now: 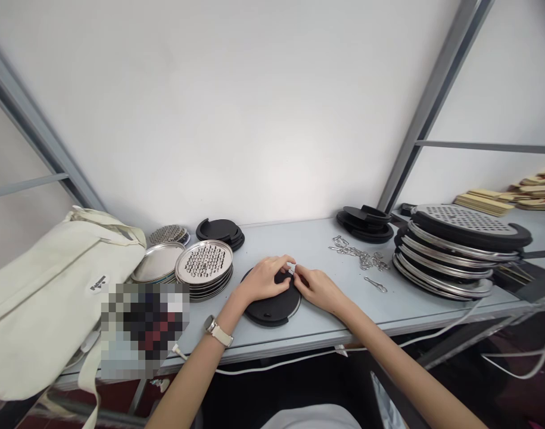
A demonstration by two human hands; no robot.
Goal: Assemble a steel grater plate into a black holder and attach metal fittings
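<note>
A round black plastic holder lies near the table's front edge, a thin silver rim showing at its lower right. My left hand is curled over its upper part, thumb and fingers pressing on it. At its upper right edge my right hand is closed in a pinch on a small metal clip. The fingertips of both hands meet near that clip and partly hide it. To the right, loose wire clips lie scattered, with a single clip closer to the front.
Left of my hands are stacked metal grater discs, plain metal discs, black holders and a cream bag. At right stand more black holders and a tall stack of assembled graters. A white cable runs along the front edge.
</note>
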